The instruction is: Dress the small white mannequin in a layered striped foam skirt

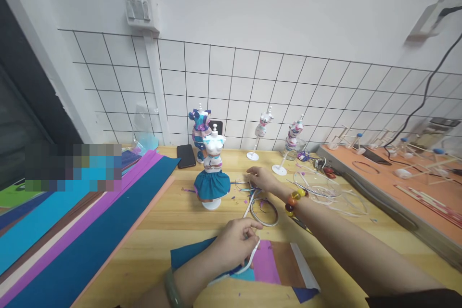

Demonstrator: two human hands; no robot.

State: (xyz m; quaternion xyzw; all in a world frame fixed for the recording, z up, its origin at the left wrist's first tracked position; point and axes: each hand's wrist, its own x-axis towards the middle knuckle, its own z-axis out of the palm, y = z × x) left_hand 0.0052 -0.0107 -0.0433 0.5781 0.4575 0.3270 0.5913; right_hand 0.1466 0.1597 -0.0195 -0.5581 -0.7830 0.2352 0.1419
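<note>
My left hand (238, 243) is closed, pinching a thin white strip (254, 256) that curves down from the fingers. It hovers over a sheet of joined paper-like bands (266, 262) in teal, purple, brown and white. Farther back, my right hand (264, 180) reaches down to the table with fingers apart, over small scraps and a white strip end; its fingertips are partly hidden. A ring of rolled strip (264, 211) lies just below it. Left of that hand stands a small white dress form (214, 147) wearing a gathered teal skirt (212, 185).
Long coloured sheets (119, 231) cover the table's left side. A black phone (186, 156) and another dressed form (200, 125) stand behind. Two wrapped forms (263, 127) are at the back. Tangled clear-white strips (317, 187) lie right, beside an orange surface (407, 183) with wooden frames.
</note>
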